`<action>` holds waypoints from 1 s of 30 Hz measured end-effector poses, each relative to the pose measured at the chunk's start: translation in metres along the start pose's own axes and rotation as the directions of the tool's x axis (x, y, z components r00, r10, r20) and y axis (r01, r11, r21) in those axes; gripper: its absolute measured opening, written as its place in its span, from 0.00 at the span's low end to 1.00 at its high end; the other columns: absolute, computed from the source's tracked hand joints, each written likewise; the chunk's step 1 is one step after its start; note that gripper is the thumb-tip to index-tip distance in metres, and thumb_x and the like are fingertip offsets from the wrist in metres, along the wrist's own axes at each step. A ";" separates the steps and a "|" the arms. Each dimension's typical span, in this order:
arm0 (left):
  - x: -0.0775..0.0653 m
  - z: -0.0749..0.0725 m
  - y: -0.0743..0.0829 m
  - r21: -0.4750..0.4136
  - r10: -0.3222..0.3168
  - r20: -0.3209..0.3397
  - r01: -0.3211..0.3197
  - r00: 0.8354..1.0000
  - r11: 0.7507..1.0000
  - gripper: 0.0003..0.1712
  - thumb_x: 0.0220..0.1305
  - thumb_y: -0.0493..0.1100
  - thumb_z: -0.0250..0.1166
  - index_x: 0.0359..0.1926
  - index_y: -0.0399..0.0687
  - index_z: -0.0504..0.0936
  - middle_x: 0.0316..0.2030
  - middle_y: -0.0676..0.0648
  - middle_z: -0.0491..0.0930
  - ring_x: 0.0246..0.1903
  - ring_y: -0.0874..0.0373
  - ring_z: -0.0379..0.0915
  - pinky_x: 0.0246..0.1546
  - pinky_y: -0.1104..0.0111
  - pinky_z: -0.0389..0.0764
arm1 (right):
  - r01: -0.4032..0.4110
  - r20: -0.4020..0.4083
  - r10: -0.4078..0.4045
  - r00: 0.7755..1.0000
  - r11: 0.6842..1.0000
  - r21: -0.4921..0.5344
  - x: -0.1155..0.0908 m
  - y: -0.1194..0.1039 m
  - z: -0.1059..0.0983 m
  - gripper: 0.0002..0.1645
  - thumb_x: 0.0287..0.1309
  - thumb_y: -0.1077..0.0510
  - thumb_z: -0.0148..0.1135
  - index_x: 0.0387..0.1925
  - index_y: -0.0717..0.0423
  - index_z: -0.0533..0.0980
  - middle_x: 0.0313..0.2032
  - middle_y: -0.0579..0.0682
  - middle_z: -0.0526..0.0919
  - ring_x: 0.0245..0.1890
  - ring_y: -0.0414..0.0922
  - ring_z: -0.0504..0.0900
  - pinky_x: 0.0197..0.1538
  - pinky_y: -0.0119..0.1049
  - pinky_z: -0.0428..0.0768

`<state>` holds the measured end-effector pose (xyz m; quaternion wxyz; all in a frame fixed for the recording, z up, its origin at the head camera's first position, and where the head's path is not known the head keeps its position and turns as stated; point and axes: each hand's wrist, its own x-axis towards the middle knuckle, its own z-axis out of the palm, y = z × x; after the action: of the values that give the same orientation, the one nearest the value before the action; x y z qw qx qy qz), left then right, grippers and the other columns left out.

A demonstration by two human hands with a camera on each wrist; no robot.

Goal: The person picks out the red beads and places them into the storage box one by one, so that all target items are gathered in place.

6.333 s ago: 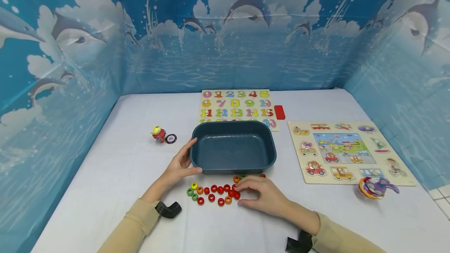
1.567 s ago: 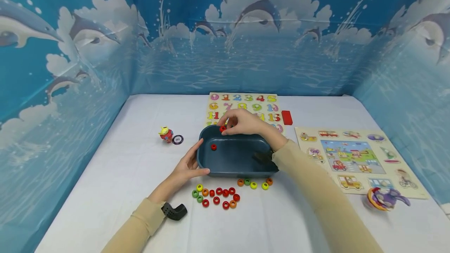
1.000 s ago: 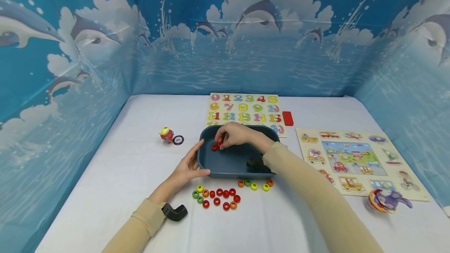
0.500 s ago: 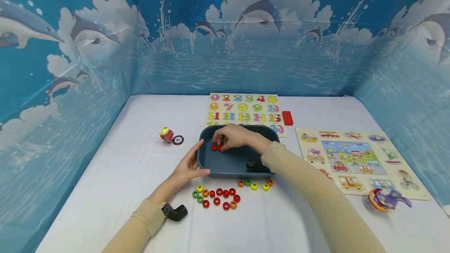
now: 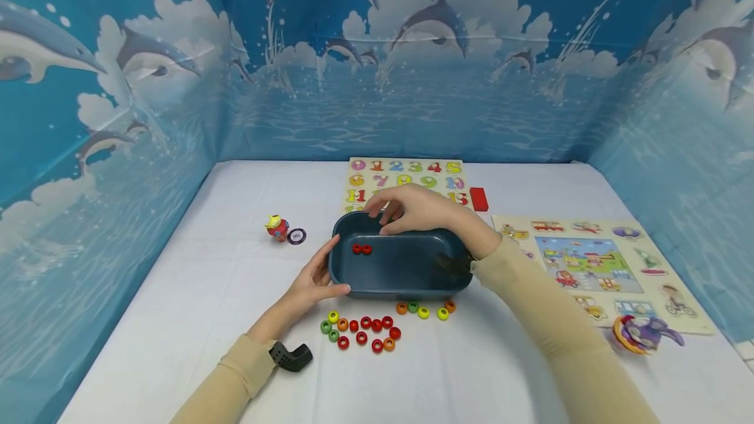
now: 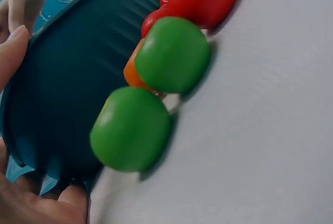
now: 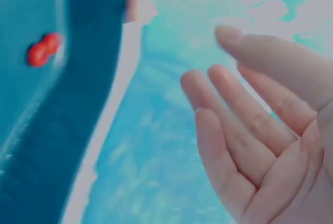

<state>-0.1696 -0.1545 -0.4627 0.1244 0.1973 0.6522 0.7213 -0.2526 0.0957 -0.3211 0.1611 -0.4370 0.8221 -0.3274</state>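
My left hand point(image 5: 306, 283) holds the left end of a dark blue-green plastic tray point(image 5: 406, 294), its thumb at the front corner and its fingers along the side. Two red beads point(image 5: 362, 249) lie side by side on the tray floor near the left. Above the tray's back rim hovers my right hand point(image 5: 421, 208), fingers loosely bent; the right wrist view shows nothing in that hand point(image 7: 265, 146). In front of the tray lie more red beads point(image 5: 377, 325) with some orange, green and yellow ones. Close up in the left wrist view are two green beads point(image 6: 131, 129).
Behind the tray is a number puzzle board point(image 5: 406, 165), partly covered, beside a red block point(image 5: 479, 199). A vehicle puzzle board point(image 5: 665, 329) lies right, with a purple toy point(image 5: 645, 334) at its front edge. A small figure point(image 5: 277, 228) and a round chip point(image 5: 297, 236) are left.
The right hand brought a red bead into the tray, set it beside the first one and let go. It has since risen toward the back rim. The left hand keeps its hold.
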 end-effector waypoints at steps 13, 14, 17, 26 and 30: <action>0.001 0.000 -0.001 0.022 -0.003 -0.019 0.003 1.000 1.000 0.52 0.48 0.36 0.69 0.68 0.58 0.48 0.67 0.54 0.42 0.66 0.55 0.39 0.60 0.71 0.54 | 0.104 -0.119 -0.093 0.989 0.990 0.093 -0.086 -0.011 0.074 0.14 0.52 0.52 0.62 0.43 0.44 0.75 0.39 0.43 0.80 0.29 0.33 0.78 0.25 0.28 0.78; 0.001 0.000 -0.001 0.024 -0.009 -0.023 0.010 1.000 1.000 0.52 0.48 0.36 0.69 0.68 0.58 0.48 0.67 0.55 0.43 0.66 0.56 0.39 0.60 0.71 0.54 | 0.098 -0.124 -0.084 0.989 0.990 0.105 -0.090 -0.009 0.082 0.14 0.52 0.54 0.63 0.43 0.43 0.76 0.39 0.44 0.80 0.29 0.33 0.78 0.24 0.28 0.78; 0.000 -0.001 -0.001 0.019 -0.016 -0.027 0.017 0.999 1.000 0.52 0.48 0.36 0.69 0.68 0.59 0.48 0.67 0.56 0.43 0.66 0.56 0.38 0.60 0.71 0.54 | 0.094 -0.134 -0.075 0.988 0.985 0.144 -0.098 0.000 0.106 0.14 0.51 0.57 0.63 0.42 0.46 0.76 0.38 0.46 0.80 0.28 0.32 0.77 0.23 0.28 0.77; 0.000 -0.001 0.000 0.017 -0.020 -0.028 0.021 0.999 1.000 0.52 0.48 0.35 0.68 0.68 0.59 0.48 0.67 0.56 0.43 0.66 0.56 0.38 0.60 0.70 0.54 | 0.161 -0.153 -0.145 0.978 0.982 0.098 -0.103 0.022 0.139 0.15 0.51 0.57 0.63 0.44 0.48 0.76 0.42 0.41 0.79 0.30 0.31 0.75 0.21 0.25 0.74; 0.001 0.000 -0.001 0.017 -0.015 -0.021 0.016 1.000 1.000 0.51 0.48 0.34 0.68 0.68 0.58 0.48 0.67 0.55 0.43 0.66 0.56 0.38 0.61 0.69 0.53 | 0.176 -0.179 -0.163 0.970 0.982 0.064 -0.103 0.024 0.144 0.15 0.52 0.56 0.63 0.44 0.46 0.77 0.41 0.39 0.79 0.29 0.30 0.75 0.21 0.23 0.72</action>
<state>-0.1699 -0.1538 -0.4632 0.1214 0.1858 0.6610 0.7168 -0.1297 0.1325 -0.4455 0.0776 -0.4688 0.7790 -0.4091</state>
